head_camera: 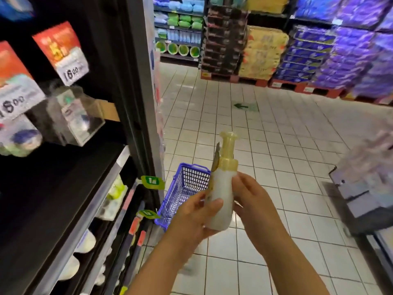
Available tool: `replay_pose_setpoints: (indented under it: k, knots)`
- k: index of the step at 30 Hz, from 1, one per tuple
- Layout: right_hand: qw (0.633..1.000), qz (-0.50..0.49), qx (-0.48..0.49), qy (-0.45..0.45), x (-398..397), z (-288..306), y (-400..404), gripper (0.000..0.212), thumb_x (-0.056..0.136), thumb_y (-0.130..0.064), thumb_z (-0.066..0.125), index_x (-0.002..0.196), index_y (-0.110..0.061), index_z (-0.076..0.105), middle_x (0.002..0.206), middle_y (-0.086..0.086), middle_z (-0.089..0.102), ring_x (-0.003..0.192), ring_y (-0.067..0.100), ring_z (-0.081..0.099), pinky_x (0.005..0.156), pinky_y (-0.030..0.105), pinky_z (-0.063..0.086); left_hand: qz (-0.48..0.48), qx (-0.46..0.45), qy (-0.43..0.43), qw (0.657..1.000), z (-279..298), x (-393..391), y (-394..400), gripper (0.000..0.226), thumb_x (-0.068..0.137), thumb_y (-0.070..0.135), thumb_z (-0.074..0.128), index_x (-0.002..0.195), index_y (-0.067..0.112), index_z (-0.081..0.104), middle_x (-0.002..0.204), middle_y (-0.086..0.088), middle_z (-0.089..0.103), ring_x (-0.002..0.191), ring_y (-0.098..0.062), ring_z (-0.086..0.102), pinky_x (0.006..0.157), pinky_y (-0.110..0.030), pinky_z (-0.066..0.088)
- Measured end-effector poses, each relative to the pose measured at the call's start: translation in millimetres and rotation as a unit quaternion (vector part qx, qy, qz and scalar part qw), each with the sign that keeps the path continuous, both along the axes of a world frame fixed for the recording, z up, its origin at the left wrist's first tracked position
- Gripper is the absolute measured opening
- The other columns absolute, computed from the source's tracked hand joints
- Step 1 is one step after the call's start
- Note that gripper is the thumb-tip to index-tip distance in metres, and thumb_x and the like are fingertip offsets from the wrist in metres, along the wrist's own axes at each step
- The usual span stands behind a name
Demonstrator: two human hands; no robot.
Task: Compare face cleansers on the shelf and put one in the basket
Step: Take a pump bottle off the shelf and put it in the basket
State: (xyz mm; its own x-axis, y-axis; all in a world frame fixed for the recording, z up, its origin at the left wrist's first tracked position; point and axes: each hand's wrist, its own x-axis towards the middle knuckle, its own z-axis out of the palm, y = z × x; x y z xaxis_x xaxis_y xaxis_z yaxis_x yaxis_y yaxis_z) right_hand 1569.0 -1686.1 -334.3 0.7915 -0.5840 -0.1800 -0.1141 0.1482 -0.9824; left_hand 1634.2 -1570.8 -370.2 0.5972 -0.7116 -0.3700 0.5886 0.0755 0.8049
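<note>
Bottle, a milky-white plastic pump cleanser with pale yellow cap [221, 201], sits upright at lower centre, left hand [192, 218] wrapped round its base and right hand [253, 199] pinching its side; keep both grips on, then lower it into the purple wire-mesh basket [185, 194] just behind on the floor.

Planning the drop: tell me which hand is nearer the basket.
Left. The left hand, gripping the pump bottle, overlaps the purple basket in view; the right hand holds the bottle's far side.
</note>
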Motion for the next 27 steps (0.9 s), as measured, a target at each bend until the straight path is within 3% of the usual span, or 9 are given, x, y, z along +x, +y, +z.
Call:
replay_pose_setpoints:
  k: [2, 4, 7, 11, 14, 18, 21, 23, 27]
  knots:
    - [0.999, 0.035, -0.003, 0.011, 20, -9, -14, 0.035, 0.084, -0.035, 0.057, 0.115, -0.019, 0.062, 0.111, 0.003, 0.068, 0.107, 0.024, 0.063, 0.097, 0.050, 0.048, 0.004, 0.007, -0.002, 1.000, -5, 21, -10, 0.056, 0.059, 0.025, 0.085, 0.110, 0.018, 0.064, 0.118, -0.014, 0.062, 0.099, -0.027, 0.065, 0.074, -0.038, 0.058]
    - [0.997, 0.066, -0.008, 0.027, 41, -19, -30, 0.038, 0.081, -0.033, 0.060, 0.118, -0.023, 0.060, 0.115, 0.001, 0.067, 0.110, 0.022, 0.061, 0.098, 0.047, 0.048, 0.022, 0.017, -0.010, 1.000, -13, 41, -22, 0.061, 0.054, 0.028, 0.077, 0.113, 0.019, 0.061, 0.119, -0.012, 0.062, 0.097, -0.025, 0.067, 0.078, -0.040, 0.058]
    - [0.994, 0.101, -0.002, 0.046, 73, -36, -57, 0.047, 0.070, -0.039, 0.065, 0.116, -0.031, 0.060, 0.112, -0.005, 0.068, 0.107, 0.017, 0.063, 0.095, 0.041, 0.050, 0.042, 0.024, -0.006, 0.999, -31, 67, -44, 0.063, 0.057, 0.029, 0.074, 0.117, 0.020, 0.059, 0.119, -0.008, 0.063, 0.095, -0.020, 0.069, 0.074, -0.035, 0.058]
    - [0.991, 0.120, 0.032, 0.052, 115, -62, -99, 0.038, 0.080, -0.020, 0.066, 0.117, -0.026, 0.059, 0.109, -0.001, 0.069, 0.102, 0.015, 0.066, 0.090, 0.035, 0.053, 0.086, 0.020, 0.029, 0.996, -58, 96, -81, 0.066, 0.057, 0.032, 0.078, 0.119, 0.019, 0.059, 0.120, -0.010, 0.062, 0.095, -0.020, 0.068, 0.069, -0.029, 0.055]
    - [0.984, 0.156, 0.049, 0.063, 147, -83, -135, 0.042, 0.077, -0.021, 0.067, 0.117, -0.023, 0.057, 0.110, -0.003, 0.068, 0.101, 0.013, 0.066, 0.087, 0.031, 0.054, 0.137, 0.012, 0.054, 0.989, -80, 116, -114, 0.067, 0.058, 0.033, 0.085, 0.120, 0.021, 0.060, 0.119, -0.009, 0.064, 0.097, -0.020, 0.068, 0.067, -0.027, 0.054]
    - [0.978, 0.187, 0.054, 0.070, 185, -124, -174, 0.030, 0.082, -0.015, 0.064, 0.111, -0.019, 0.056, 0.108, -0.003, 0.065, 0.095, 0.006, 0.064, 0.076, 0.021, 0.054, 0.197, 0.011, 0.093, 0.976, -117, 142, -154, 0.054, 0.071, 0.038, 0.065, 0.122, 0.020, 0.059, 0.117, -0.008, 0.067, 0.099, -0.020, 0.067, 0.071, -0.034, 0.054]
    - [0.974, 0.204, 0.059, 0.076, 206, -160, -191, 0.035, 0.079, -0.020, 0.064, 0.112, -0.018, 0.055, 0.108, -0.005, 0.064, 0.090, 0.001, 0.064, 0.071, 0.016, 0.052, 0.241, 0.014, 0.136, 0.961, -151, 159, -179, 0.057, 0.073, 0.039, 0.057, 0.125, 0.017, 0.055, 0.115, -0.010, 0.068, 0.097, -0.020, 0.067, 0.079, -0.041, 0.051]
    - [0.974, 0.199, 0.070, 0.084, 216, -188, -199, 0.036, 0.079, -0.021, 0.065, 0.114, -0.017, 0.055, 0.112, -0.002, 0.064, 0.095, 0.004, 0.064, 0.075, 0.019, 0.053, 0.253, 0.019, 0.144, 0.956, -176, 167, -189, 0.057, 0.072, 0.036, 0.058, 0.125, 0.014, 0.054, 0.116, -0.012, 0.067, 0.095, -0.022, 0.068, 0.080, -0.041, 0.051]
    - [0.973, 0.179, 0.101, 0.107, 234, -264, -206, 0.037, 0.080, -0.021, 0.068, 0.115, -0.016, 0.057, 0.116, 0.005, 0.065, 0.110, 0.019, 0.060, 0.097, 0.041, 0.049, 0.272, 0.048, 0.149, 0.950, -249, 186, -199, 0.057, 0.066, 0.034, 0.064, 0.119, 0.012, 0.058, 0.115, -0.015, 0.066, 0.098, -0.026, 0.067, 0.070, -0.037, 0.057]
